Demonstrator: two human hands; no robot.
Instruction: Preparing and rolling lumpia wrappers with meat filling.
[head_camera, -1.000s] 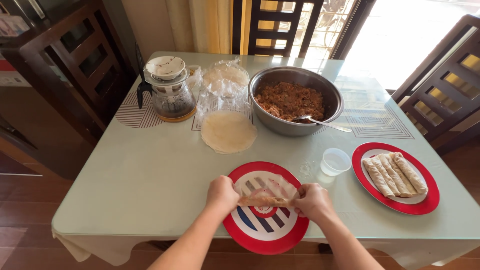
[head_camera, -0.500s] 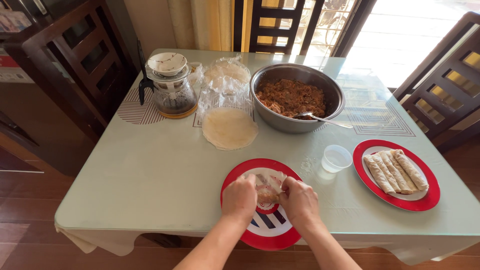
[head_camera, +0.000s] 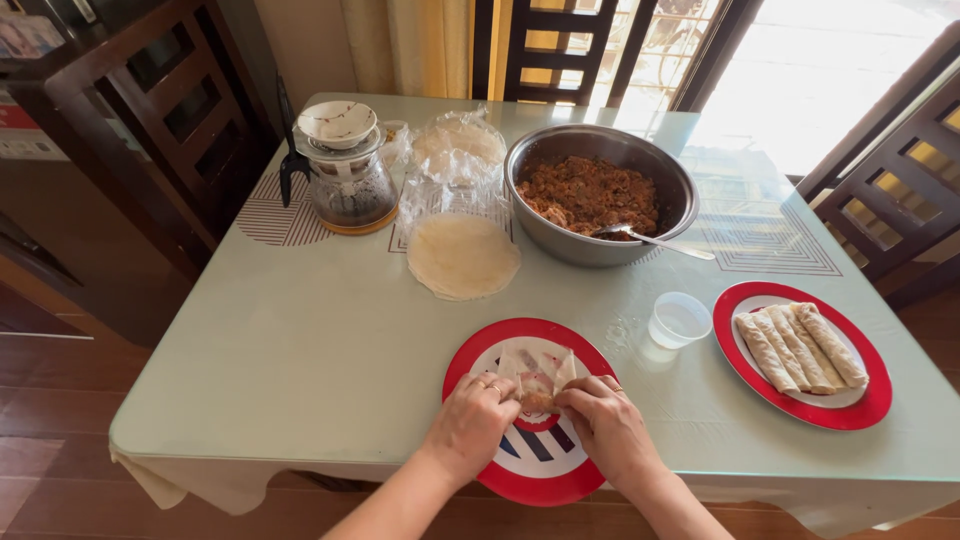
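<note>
Sides of wrap (head_camera: 535, 372) now folded in; left hand (head_camera: 470, 420) and right hand (head_camera: 605, 425) pinch roll together, closer than before, on plate (head_camera: 470, 350) at bench near edge.

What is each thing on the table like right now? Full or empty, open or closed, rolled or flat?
Wrapper: sides folded in, part rolled, pinched by left hand and right hand.
Metal bowl: holds brown filling, spoon resting in it.
Flat wrappers: stacked, unrolled.
Right plate: four finished rolls.
Plastic cup: upright.
Glass jar: covered by small bowl.
</note>
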